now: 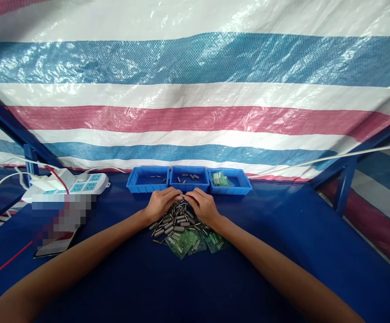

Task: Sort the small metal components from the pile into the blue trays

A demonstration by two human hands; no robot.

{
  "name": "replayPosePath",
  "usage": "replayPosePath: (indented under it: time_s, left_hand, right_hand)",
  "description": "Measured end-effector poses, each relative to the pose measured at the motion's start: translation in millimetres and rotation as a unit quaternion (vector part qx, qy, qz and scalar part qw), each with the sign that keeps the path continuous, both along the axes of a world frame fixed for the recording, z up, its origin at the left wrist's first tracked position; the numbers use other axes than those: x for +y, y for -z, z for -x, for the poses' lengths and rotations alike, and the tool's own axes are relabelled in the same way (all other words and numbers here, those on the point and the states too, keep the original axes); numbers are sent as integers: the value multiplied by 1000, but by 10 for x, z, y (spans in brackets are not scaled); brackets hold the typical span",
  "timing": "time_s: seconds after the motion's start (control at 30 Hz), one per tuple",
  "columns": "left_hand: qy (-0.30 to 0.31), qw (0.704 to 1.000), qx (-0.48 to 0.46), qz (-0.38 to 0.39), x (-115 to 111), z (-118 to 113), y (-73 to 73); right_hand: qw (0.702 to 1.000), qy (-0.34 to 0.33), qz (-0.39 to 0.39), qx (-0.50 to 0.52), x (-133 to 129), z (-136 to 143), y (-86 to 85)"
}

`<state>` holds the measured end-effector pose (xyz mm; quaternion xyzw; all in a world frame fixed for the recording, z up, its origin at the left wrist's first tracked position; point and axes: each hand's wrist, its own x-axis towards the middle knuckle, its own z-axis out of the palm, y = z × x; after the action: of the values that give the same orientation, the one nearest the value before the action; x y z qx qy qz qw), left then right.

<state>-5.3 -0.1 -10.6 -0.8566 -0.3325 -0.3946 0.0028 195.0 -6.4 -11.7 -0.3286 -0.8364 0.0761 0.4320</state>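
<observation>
My left hand [162,204] and my right hand [203,206] meet above a pile of small parts, fingertips pinched together. Between them a small grey piece [183,195] shows; its exact kind is too small to make out. Under the hands lie many grey cylindrical pieces [179,229], mixed with thin metal pins like rivets. At the pile's near side are several clear greenish bags [182,242] holding small light-coloured parts. The right wrist partly covers the pile's right side.
Behind the hands stand three blue bins: the left bin [148,188] with a few thin pins, the middle bin [190,185] with several grey cylinders, the right bin [238,189] with greenish bags. A power strip [80,185] with cables and a blurred dark-edged object [55,244] lie left.
</observation>
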Motion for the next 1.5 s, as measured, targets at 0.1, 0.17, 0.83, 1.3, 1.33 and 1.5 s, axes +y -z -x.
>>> replayPosePath:
  time_s: [0.1,0.17,0.83,1.3,1.33,1.5]
  left_hand:
    - [-9,1000,-4,-11,5,2,10]
    - [-1,1000,0,-1,11,8,8]
    - [64,994,18,84,7,41,-28]
    - [81,996,-13,41,-8,35,-61]
    - [80,996,-14,42,-12,33,-67]
    - [57,998,-17,35,-35,24,-82]
  right_hand:
    - [1000,-5,-15,-15,0,-4,30]
    - [999,-3,-18,-27,-5,-3,39]
    - [998,-2,-47,-45,-20,-4,22]
    - [998,-23,-39,-36,-20,-5,9]
    - [998,-24,-34,-37,-23,-5,7]
    - [999,-16,-19,-31,-30,-3,-14]
